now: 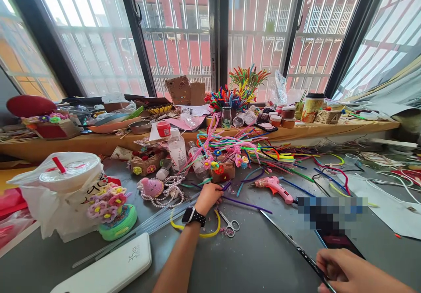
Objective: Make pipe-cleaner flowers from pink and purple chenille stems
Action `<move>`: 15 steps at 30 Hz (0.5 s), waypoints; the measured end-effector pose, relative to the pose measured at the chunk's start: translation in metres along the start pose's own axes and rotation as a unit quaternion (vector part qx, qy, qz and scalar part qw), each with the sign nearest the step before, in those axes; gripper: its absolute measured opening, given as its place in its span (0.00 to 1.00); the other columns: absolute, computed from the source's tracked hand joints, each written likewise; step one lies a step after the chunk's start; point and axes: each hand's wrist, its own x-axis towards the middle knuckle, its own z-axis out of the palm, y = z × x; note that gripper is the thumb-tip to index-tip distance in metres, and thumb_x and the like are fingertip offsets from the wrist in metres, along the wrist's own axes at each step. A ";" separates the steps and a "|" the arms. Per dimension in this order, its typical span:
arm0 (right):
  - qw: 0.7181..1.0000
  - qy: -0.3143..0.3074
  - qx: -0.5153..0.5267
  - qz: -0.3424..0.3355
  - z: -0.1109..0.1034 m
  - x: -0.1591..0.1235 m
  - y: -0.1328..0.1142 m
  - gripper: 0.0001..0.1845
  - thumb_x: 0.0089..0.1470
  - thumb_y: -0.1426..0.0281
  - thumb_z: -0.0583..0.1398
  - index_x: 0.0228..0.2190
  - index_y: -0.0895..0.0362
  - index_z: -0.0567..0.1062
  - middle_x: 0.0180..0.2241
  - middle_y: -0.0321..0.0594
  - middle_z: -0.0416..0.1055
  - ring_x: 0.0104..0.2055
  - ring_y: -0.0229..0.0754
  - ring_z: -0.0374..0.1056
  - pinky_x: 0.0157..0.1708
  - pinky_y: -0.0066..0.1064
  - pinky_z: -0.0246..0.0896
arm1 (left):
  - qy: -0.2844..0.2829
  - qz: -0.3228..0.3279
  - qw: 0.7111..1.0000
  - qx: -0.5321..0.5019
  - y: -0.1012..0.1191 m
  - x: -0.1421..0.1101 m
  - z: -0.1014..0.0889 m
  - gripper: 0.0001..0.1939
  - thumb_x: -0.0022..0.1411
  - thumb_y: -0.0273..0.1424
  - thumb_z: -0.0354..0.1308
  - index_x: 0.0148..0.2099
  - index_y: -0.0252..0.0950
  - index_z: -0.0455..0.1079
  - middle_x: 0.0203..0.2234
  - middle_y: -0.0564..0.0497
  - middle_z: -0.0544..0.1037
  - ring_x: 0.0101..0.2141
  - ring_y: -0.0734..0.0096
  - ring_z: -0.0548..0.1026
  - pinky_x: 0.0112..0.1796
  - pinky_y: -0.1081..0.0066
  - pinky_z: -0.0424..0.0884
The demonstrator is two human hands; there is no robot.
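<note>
My left hand (209, 198), with a watch at the wrist, reaches to the middle of the table. Its fingers are closed on a purple pipe cleaner (248, 204), whose long end runs out to the right; the fingertips are partly hidden. Just below lie a bent yellow pipe cleaner (210, 235) and small scissors (231, 227). At the lower right, my right hand (342, 269) grips the black speckled handle of long scissors (296, 245), seen edge-on. Their silver tip points up and left, close to the purple pipe cleaner's free end.
A pink glue gun (274, 188) lies beyond the scissors, and a phone (342, 240) beside my right hand. Bundled pipe cleaners (243, 146) and bottles (177, 149) stand behind. On the left are a bagged cup (70, 174), a flower ornament (113, 209) and a white power bank (112, 266).
</note>
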 end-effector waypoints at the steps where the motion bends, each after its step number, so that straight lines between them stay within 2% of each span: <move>1: 0.999 0.015 -0.031 -0.004 0.001 0.001 -0.004 0.11 0.36 0.67 0.58 0.18 0.57 0.59 0.19 0.36 0.67 0.23 0.38 0.64 0.19 0.23 0.50 | 0.002 -0.005 1.000 -0.011 -0.002 0.002 0.002 0.08 0.51 0.23 0.50 0.32 0.28 0.71 0.15 0.53 0.71 0.18 0.75 0.71 0.21 0.77 0.65; 4: 0.998 0.015 -0.068 -0.001 0.004 0.004 -0.013 0.09 0.35 0.68 0.57 0.18 0.57 0.60 0.19 0.36 0.67 0.22 0.37 0.61 0.19 0.23 0.47 | -0.004 -0.020 0.999 -0.050 -0.006 0.007 0.005 0.07 0.55 0.26 0.51 0.34 0.29 0.69 0.21 0.52 0.72 0.22 0.75 0.71 0.25 0.74 0.68; 9: 0.994 0.024 -0.106 -0.002 0.008 0.006 -0.015 0.08 0.33 0.69 0.57 0.18 0.57 0.60 0.20 0.37 0.66 0.22 0.37 0.58 0.19 0.23 0.45 | -0.048 -0.045 0.989 -0.131 -0.005 0.014 0.010 0.12 0.58 0.31 0.49 0.44 0.32 0.62 0.38 0.48 0.70 0.33 0.70 0.71 0.33 0.65 0.69; 15: 0.994 0.016 -0.105 0.009 0.008 0.006 -0.019 0.08 0.31 0.72 0.56 0.17 0.57 0.59 0.19 0.36 0.66 0.23 0.38 0.58 0.20 0.23 0.45 | -0.064 -0.058 0.977 -0.197 -0.003 0.023 0.020 0.14 0.58 0.31 0.49 0.47 0.33 0.61 0.42 0.46 0.68 0.38 0.66 0.69 0.36 0.61 0.68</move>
